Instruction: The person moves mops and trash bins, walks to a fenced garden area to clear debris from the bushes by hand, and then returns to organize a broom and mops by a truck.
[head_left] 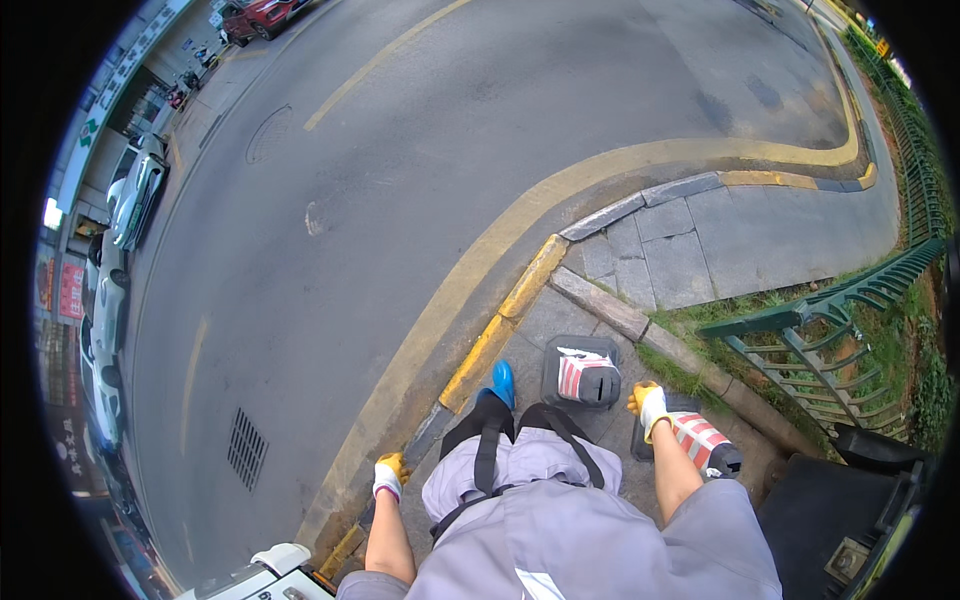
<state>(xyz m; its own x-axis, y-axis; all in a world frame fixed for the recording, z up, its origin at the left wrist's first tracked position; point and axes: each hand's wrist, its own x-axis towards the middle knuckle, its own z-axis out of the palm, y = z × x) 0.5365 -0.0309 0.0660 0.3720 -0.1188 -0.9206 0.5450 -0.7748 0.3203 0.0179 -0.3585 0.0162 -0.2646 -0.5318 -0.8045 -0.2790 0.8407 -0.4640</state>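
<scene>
I stand on grey paving beside a yellow curb (500, 335), one blue shoe (502, 383) showing. My right hand (650, 405), in a white and yellow glove, is closed on the upper end of a tilted red-and-white striped traffic cone (700, 440). A second striped cone (587, 378) stands on its black square base (556, 352) just ahead of my feet. My left hand (388, 476), gloved the same way, hangs curled by my side over the curb edge, holding nothing.
An asphalt road with a drain grate (246, 449) lies to the left, with parked cars (135, 190) along its far side. A green metal fence (840, 320) and grass run on the right. A black box-like object (840, 500) sits lower right, a white vehicle part (265, 575) lower left.
</scene>
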